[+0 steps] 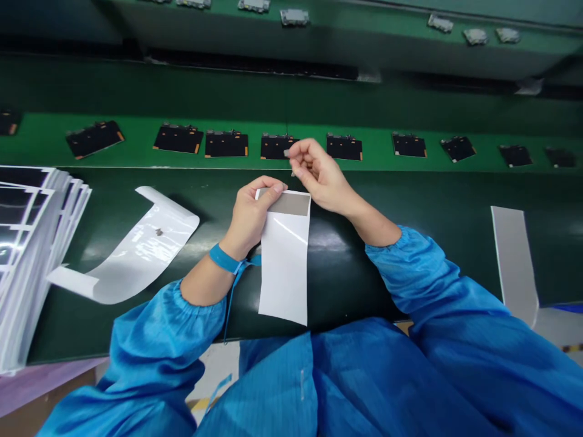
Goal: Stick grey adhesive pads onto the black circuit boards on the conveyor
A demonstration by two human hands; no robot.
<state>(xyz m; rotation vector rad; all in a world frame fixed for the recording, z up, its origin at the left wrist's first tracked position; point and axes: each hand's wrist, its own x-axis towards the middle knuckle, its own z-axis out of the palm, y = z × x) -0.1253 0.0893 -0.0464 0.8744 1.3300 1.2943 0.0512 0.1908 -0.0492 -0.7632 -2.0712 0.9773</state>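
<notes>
The white sheet (285, 267) is over the dark green table (355, 279), in front of the person. It has a grey band (291, 205) across its top. The left hand (255, 209) has its grip pinched on the top left corner. A blue strap (225, 260) goes around that wrist. The right hand (323, 173) is up near the top right corner, fingers bent. I cannot tell if its grip holds something. To the left lies a curly paper (141, 255) with a small dark bit (159, 232) on it, then a pile (36, 261). A long grey piece (514, 261) is far right. Behind, black boards (226, 144) sit in a row on a bright green strip (141, 145).
</notes>
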